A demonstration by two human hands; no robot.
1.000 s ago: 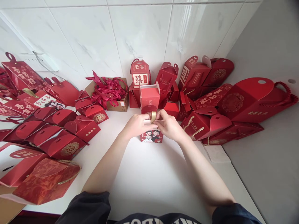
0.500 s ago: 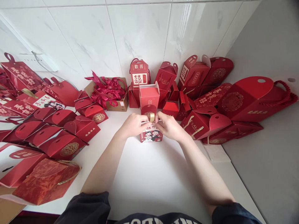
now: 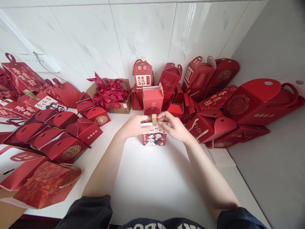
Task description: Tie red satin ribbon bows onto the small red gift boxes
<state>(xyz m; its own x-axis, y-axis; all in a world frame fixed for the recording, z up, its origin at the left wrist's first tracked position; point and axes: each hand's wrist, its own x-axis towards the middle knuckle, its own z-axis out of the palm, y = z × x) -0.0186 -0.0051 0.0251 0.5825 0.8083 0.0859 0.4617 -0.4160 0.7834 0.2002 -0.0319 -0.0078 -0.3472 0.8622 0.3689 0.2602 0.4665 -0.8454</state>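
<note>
So, the little cartoon-couple box [image 3: 154, 140] was standing upright on the white table [image 3: 152, 187], pretty much dead center, with a gold ribbon loop [image 3: 154, 119] sticking up from its top. The left hand [image 3: 135, 126] had the left side of that top pinched, thumb in front and fingers behind, with a strip of white edge showing between them. The right hand [image 3: 175, 126] was curled in at the other side, thumb and fingertips right by the loop, but honestly I couldn't tell whether they'd closed on anything.

Just behind sat a taller red box [image 3: 152, 97], its top open, and behind that a double-happiness box [image 3: 143, 78] near the tiled wall [image 3: 143, 31]. Off to the left was a cardboard carton [image 3: 126, 108] heaped with crimson ribbons [image 3: 111, 93], plus a cluster of red boxes [image 3: 59, 140] packed close together. Over on the right, a big red box [image 3: 254, 105] with a rope handle [image 3: 294, 92] rested on top of another one.
</note>
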